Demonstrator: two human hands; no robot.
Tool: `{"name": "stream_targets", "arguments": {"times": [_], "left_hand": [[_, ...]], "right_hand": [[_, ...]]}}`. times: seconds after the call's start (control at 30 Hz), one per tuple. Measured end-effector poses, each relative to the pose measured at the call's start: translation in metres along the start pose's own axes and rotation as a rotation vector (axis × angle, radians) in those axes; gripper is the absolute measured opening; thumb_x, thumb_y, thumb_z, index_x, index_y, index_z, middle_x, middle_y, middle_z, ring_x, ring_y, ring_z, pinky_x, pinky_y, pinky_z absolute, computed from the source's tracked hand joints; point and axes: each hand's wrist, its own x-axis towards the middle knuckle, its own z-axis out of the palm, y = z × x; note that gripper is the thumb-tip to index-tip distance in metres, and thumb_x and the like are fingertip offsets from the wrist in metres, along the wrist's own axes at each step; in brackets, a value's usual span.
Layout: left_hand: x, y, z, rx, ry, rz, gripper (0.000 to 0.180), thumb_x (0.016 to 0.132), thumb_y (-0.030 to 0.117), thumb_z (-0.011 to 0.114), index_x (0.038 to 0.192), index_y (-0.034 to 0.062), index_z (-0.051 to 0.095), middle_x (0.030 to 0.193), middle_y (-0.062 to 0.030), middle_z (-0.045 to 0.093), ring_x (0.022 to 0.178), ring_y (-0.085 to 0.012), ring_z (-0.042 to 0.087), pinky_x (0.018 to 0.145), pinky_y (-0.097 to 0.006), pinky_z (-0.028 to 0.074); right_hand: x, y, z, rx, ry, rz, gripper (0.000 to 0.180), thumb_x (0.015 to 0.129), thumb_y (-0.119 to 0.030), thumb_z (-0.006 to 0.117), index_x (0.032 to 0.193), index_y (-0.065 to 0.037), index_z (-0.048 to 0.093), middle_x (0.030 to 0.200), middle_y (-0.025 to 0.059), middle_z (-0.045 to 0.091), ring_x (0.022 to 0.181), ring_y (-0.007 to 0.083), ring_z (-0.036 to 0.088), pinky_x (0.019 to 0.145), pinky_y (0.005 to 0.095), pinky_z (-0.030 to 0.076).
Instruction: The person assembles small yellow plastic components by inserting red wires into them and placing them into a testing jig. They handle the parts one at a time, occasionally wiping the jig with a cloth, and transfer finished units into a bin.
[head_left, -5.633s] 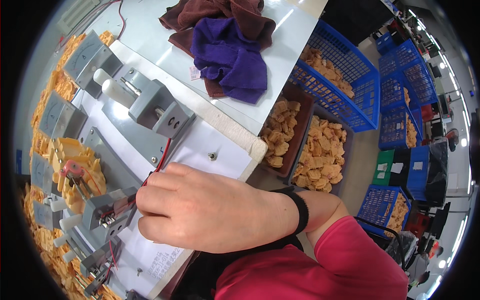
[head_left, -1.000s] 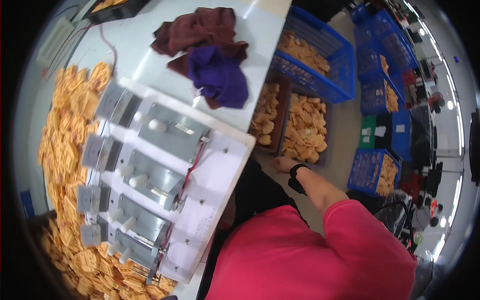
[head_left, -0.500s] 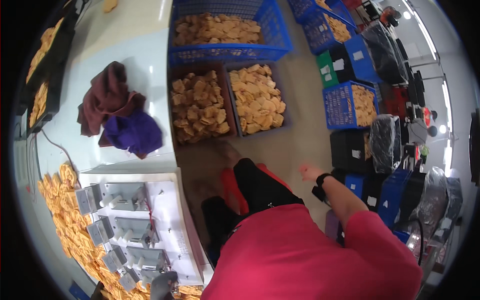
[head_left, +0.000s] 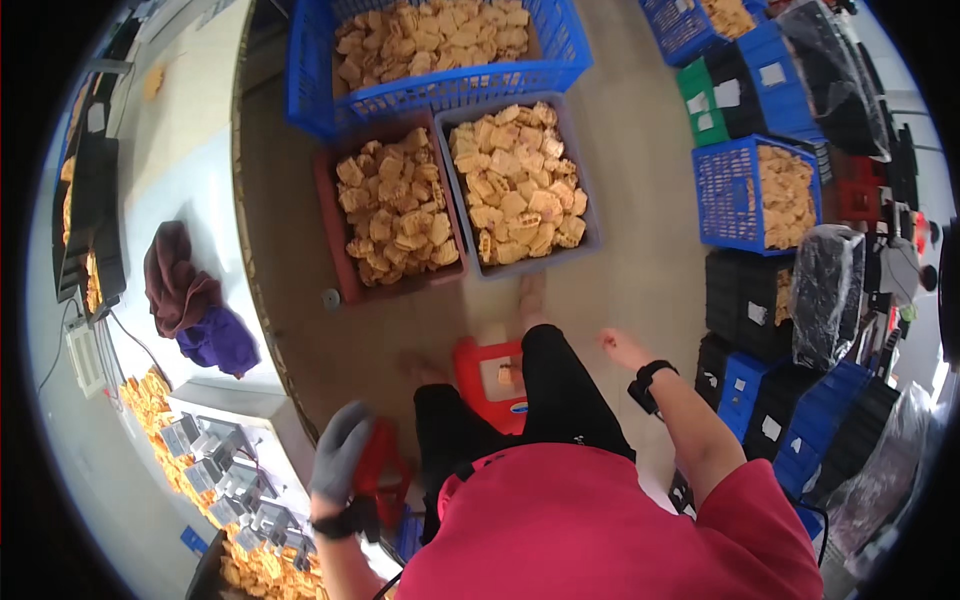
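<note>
My left hand (head_left: 342,452), in a grey glove with a black band at the wrist, hangs beside the white bench with its fingers stretched out. Nothing shows in it. Nearest to it are a red plastic stool (head_left: 384,468) and a white box fixture (head_left: 285,440) carrying several grey metal units. My right hand (head_left: 625,350), bare and with a black band on its wrist, is over the floor to the right of my legs. Its fingers are loosely curled, with nothing visible in them. Another red stool (head_left: 480,385) stands between my legs.
Ahead on the floor are a reddish bin (head_left: 345,265), a grey bin (head_left: 590,215) and a blue crate (head_left: 440,98), all with small tan pieces. Purple and brown cloths (head_left: 185,285) lie on the bench (head_left: 190,180). Stacked crates (head_left: 725,195) line the right side.
My left hand has come up from low beside the fixture into fuller view. The view has shifted, so the bench sits further left. My right hand stays on the right.
</note>
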Motion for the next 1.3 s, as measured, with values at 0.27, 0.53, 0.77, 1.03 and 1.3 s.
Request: {"name": "stream_targets", "arguments": {"times": [0.27,0.53,0.77,1.03,1.3], "left_hand": [[0.151,-0.123,0.118,0.653,-0.177,-0.239,0.067,0.088,0.04,0.072,0.142,0.0061,0.052,0.139,-0.0242,0.055,0.131,-0.0376,0.052,0.11,-0.043,0.042],[0.207,-0.168,0.26,0.819,-0.344,-0.23,0.082,0.081,0.047,0.075,0.151,0.0182,0.043,0.157,-0.0213,0.034,0.142,-0.0463,0.035,0.115,-0.05,0.037],[0.238,-0.184,0.253,1.031,-0.25,-0.125,0.08,0.075,0.055,0.079,0.145,0.0256,0.052,0.156,-0.0178,0.036,0.141,-0.0492,0.032,0.114,-0.057,0.036],[0.253,-0.171,0.231,1.086,-0.189,-0.067,0.072,0.075,0.051,0.081,0.137,0.023,0.059,0.151,-0.0185,0.042,0.139,-0.0481,0.035,0.113,-0.056,0.037],[0.26,-0.174,0.229,1.112,-0.222,-0.003,0.069,0.073,0.054,0.08,0.133,0.0246,0.061,0.147,-0.0131,0.046,0.138,-0.0443,0.037,0.107,-0.059,0.038]], "right_hand": [[0.088,-0.047,-0.072,-0.327,0.18,-0.279,0.03,0.09,-0.007,0.059,0.119,-0.012,0.064,0.114,0.0144,0.063,0.107,0.0342,0.062,0.09,0.0455,0.052],[0.221,-0.078,-0.056,-0.409,0.44,-0.481,0.039,0.083,-0.006,0.065,0.121,-0.013,0.061,0.12,0.0118,0.059,0.109,0.0348,0.059,0.09,0.0465,0.05],[0.331,-0.089,-0.032,-0.648,0.543,-0.559,0.035,0.091,-0.014,0.054,0.126,-0.016,0.06,0.125,0.0091,0.059,0.12,0.029,0.055,0.1,0.05,0.045],[0.39,-0.084,-0.024,-0.723,0.36,-0.465,0.029,0.092,-0.014,0.054,0.12,-0.014,0.062,0.114,0.0085,0.065,0.111,0.0286,0.062,0.094,0.049,0.049],[0.351,-0.069,-0.026,-0.054,0.063,-0.563,0.052,0.08,-0.012,0.07,0.13,-0.008,0.056,0.12,0.0176,0.064,0.115,0.036,0.061,0.095,0.0453,0.051]]}}
